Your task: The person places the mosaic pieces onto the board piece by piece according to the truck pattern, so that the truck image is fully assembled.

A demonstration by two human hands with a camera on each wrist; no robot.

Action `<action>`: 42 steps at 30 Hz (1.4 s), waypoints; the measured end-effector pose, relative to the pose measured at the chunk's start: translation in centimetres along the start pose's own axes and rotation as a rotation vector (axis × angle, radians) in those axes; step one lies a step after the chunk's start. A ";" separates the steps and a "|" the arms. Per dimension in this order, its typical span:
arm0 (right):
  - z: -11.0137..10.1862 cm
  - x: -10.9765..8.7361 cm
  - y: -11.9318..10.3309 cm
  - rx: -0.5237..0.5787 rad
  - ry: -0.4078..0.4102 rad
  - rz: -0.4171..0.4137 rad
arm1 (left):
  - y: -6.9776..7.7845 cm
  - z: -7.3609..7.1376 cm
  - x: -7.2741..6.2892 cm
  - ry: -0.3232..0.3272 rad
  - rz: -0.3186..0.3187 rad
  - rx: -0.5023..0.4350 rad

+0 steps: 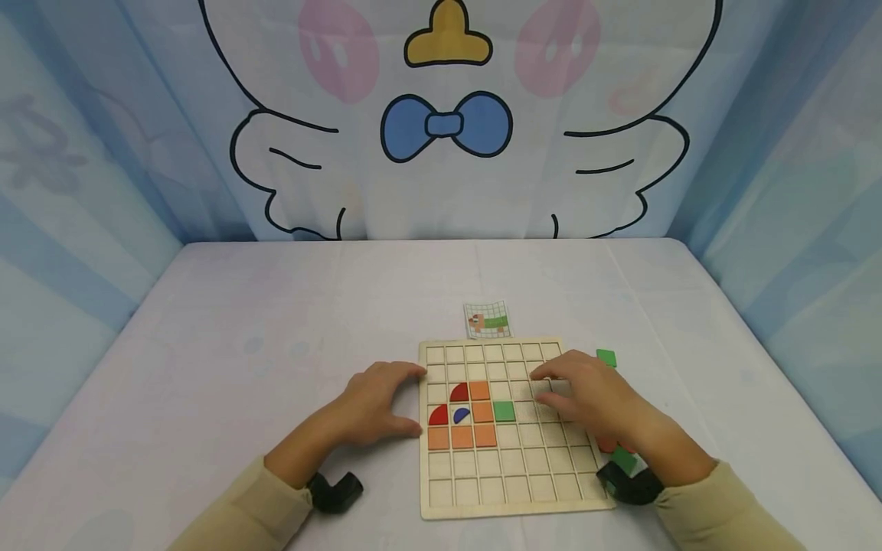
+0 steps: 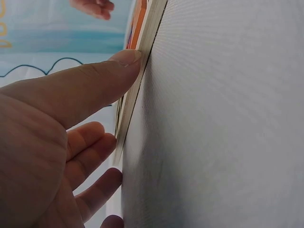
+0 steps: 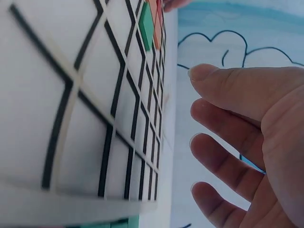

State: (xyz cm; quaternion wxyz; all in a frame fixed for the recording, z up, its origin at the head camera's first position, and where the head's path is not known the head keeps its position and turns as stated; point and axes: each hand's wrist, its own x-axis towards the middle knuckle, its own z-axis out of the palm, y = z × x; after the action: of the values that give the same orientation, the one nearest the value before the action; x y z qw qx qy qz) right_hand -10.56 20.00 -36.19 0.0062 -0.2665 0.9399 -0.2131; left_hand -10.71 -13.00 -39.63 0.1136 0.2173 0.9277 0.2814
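A wooden grid board (image 1: 475, 490) lies flat in front of me. Set in its cells are several orange square tiles (image 1: 485, 435), two red quarter-round pieces (image 1: 438, 415), a blue rounded piece (image 1: 462, 415) and one green square tile (image 1: 504, 412). My left hand (image 1: 368, 402) rests at the board's left edge, its thumb (image 2: 126, 59) against the side in the left wrist view. Over the right part of the grid hovers my right hand (image 1: 596, 394); its fingers are relaxed and apart, with nothing between them in the right wrist view.
Just beyond the board's far edge lies a small picture card (image 1: 487, 321) showing a green and orange animal on a grid. Loose tiles sit right of the board, among them a green one (image 1: 606, 357) and another green one (image 1: 624, 460), partly hidden by the right arm.
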 end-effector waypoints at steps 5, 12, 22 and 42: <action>-0.6 -0.5 1.2 0.010 0.037 0.075 | 0.0 0.0 -0.1 -0.002 -0.003 0.006; -1.5 -1.2 3.7 -0.020 0.097 0.161 | -0.1 0.1 -0.1 0.001 0.007 -0.003; -1.8 -2.2 6.3 -0.050 0.077 0.306 | 0.0 0.1 -0.1 -0.001 -0.002 0.002; -1.5 -1.1 7.7 -0.071 0.060 0.351 | 0.0 0.0 -0.1 -0.001 0.000 -0.005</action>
State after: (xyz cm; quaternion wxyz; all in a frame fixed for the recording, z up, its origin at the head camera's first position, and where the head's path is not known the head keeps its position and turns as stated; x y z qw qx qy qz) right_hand -13.61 27.06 -38.07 0.0059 -0.0921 0.9787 -0.1834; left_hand -10.60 -13.01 -39.62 0.1148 0.2169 0.9269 0.2838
